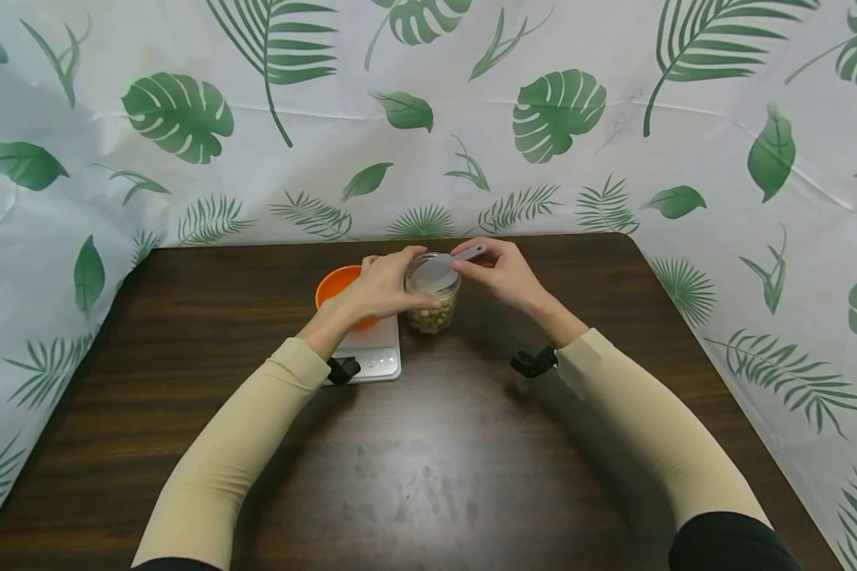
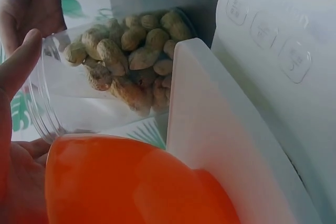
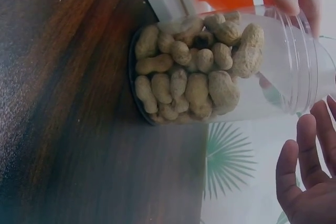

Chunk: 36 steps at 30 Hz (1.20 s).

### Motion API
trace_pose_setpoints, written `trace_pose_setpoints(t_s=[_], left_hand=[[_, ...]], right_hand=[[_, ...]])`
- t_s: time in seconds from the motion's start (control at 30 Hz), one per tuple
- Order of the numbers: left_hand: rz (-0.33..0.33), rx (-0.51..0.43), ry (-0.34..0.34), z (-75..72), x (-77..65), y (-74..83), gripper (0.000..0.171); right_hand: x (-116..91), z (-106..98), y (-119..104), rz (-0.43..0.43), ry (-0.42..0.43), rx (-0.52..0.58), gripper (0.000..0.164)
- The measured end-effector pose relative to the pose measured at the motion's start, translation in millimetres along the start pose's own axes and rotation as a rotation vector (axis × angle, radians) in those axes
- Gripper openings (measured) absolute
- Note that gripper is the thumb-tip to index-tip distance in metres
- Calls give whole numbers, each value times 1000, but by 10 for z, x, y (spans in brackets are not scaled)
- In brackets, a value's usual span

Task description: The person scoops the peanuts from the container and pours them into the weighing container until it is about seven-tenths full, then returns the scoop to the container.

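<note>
A clear jar (image 1: pixel 448 305) stands on the table, partly filled with unshelled peanuts (image 3: pixel 197 87). My left hand (image 1: pixel 374 289) holds it near the rim, thumb on the near side and fingers on the far side. My right hand (image 1: pixel 503 274) pinches the handle of a pale translucent scoop (image 1: pixel 434 272), whose bowl lies over the jar's mouth. In the right wrist view, the peanuts fill the lower part of the jar and its upper part is see-through. Part of the scoop's handle is hidden behind the right fingers.
Just left of the jar, an orange bowl (image 1: pixel 334 284) sits on a white kitchen scale (image 1: pixel 380 366), with the left hand reaching across both. The scale's buttons (image 2: pixel 295 60) show in the left wrist view. Behind the dark wooden table (image 1: pixel 436 444) hangs a leaf-patterned cloth (image 1: pixel 471 119).
</note>
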State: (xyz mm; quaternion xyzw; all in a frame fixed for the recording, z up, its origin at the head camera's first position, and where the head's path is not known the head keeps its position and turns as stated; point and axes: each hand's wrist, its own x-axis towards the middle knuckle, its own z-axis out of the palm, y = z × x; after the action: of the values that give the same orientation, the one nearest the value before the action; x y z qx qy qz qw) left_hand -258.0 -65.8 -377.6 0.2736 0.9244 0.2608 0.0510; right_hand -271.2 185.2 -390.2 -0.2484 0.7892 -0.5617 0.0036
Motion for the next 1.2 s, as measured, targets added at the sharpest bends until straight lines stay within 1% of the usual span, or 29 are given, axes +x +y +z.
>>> trace_pose_setpoints(t_s=[0.07, 0.3, 0.5, 0.57, 0.8, 1.03, 1.2], left_hand=[[-2, -10, -2, -2, 14, -7, 95], [4, -48, -6, -13, 29, 0, 86], [19, -50, -26, -15, 16, 18, 86], [24, -48, -35, -11, 9, 20, 87], [32, -47, -44, -5, -31, 27, 88], [42, -39, -58, -5, -57, 19, 98], [27, -35, -62, -6, -57, -7, 94]], right_hand=[[1, 5, -42, 3, -1, -12, 22], [-71, 33, -431, 27, -34, -78, 22], [-21, -27, -232, 35, -32, -87, 21], [-10, -56, -205, 30, -40, -91, 21], [-38, -158, -326, 35, -68, -144, 22], [-52, -244, -442, 42, -92, -174, 20], [-44, -274, -523, 65, -102, -193, 20]])
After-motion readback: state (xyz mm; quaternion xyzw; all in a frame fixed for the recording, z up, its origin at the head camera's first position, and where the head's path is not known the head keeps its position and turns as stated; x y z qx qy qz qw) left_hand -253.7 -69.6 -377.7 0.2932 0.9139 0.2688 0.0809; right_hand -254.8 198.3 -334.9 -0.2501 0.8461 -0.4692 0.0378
